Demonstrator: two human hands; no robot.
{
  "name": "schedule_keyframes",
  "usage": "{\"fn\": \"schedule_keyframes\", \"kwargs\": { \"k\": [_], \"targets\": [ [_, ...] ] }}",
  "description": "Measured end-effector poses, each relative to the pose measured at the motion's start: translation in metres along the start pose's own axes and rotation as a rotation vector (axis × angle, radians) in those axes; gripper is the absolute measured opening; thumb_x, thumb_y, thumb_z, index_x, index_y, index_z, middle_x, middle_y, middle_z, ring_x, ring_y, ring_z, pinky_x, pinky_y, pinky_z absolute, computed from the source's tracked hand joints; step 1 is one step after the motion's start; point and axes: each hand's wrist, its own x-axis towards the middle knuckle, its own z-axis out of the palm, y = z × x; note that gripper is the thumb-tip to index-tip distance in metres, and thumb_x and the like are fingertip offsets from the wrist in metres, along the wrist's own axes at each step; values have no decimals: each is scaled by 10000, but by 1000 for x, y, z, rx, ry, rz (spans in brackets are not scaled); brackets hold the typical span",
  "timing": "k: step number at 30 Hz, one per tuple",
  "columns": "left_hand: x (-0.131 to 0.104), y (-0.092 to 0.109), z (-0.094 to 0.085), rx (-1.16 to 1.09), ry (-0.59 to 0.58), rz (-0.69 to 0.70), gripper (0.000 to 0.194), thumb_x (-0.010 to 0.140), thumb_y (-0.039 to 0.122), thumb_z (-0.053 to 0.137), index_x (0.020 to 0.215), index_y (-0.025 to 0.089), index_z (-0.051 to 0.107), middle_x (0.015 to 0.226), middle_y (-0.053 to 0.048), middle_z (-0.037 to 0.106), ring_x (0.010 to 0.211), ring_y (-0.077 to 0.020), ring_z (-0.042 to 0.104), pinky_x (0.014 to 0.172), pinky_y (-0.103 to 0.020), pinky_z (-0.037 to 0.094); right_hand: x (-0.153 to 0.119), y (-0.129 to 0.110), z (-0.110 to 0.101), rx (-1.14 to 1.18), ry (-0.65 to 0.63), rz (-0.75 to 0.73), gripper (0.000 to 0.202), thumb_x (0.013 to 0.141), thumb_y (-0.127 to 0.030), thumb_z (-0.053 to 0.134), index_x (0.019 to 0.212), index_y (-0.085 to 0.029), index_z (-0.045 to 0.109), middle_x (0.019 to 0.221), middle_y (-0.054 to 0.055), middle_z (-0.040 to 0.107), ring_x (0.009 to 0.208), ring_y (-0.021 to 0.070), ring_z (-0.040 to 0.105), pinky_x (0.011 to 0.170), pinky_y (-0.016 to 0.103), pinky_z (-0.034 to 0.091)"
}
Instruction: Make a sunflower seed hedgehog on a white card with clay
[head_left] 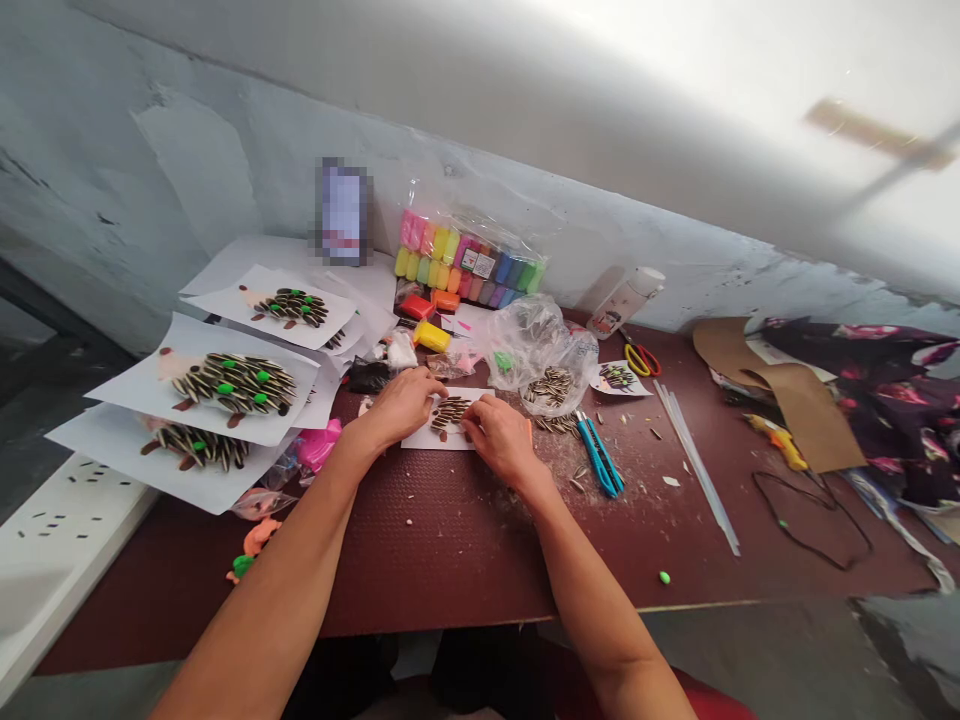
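A small white card [418, 440] lies on the table, bearing rows of striped sunflower seeds [451, 412] and a small brown clay foot. My left hand [405, 405] is closed at the card's upper left edge, fingers bent together against it. Over the card's right side, my right hand [501, 432] has its thumb and fingertips pinched close to the seeds; whatever is between them is too small or hidden. Just right of that hand are a heap of loose seeds [553, 424], a clear plastic bag [559, 345] with more seeds, and a blue utility knife [600, 455].
Seed-covered hedgehog pictures [232, 380] are stacked at left. Behind the card stand a pack of coloured clay [469, 262] and a white bottle [626, 302]. Rightward lie scissors [641, 358], clear glue sticks [697, 470] and a yellow glue gun [780, 442] with its cable.
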Motion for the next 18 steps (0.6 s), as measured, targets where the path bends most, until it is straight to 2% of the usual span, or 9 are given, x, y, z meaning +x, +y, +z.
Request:
{"fn": "schedule_keyframes", "kwargs": {
  "k": [11,18],
  "targets": [
    [0,2,-1,19,-10,-13,397,831,54,484,1043,226,772,1029,-82,683,1038,-236,608,951,-350,473,1,-5,4,-113,-30,-33,169,982,-211,502,934,-186,663,944,57,643,856,160,560,722,249,372],
    [0,0,0,11,-6,-1,383,842,69,479,1048,211,768,1022,-89,677,1027,-241,606,942,-356,476,-2,-4,0,-44,0,-14,114,950,-261,575,962,-210,675,968,26,654,870,147,580,691,239,353]
  ]
}}
